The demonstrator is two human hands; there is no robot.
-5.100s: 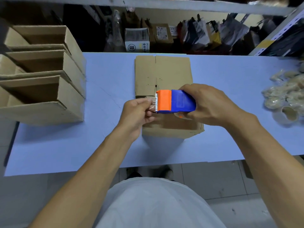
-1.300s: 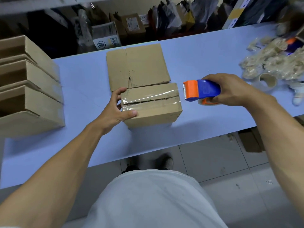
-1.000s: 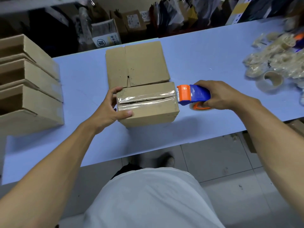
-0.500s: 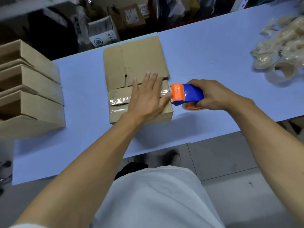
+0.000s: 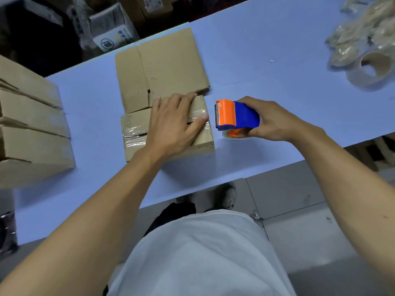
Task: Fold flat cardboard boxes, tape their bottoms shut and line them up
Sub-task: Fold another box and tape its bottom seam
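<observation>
I count one small brown cardboard box with clear tape across its top near the front edge of the pale blue table; my left hand presses flat on it, fingers straight and spread. My right hand grips one blue-and-orange tape dispenser, fingers curled round its body, standing on the table just beside the box's right end. One stack of flat brown cardboard blanks lies touching the box's far side, three folded open cardboard boxes stand in a row at the left, and one cardboard tape core lies at the far right.
</observation>
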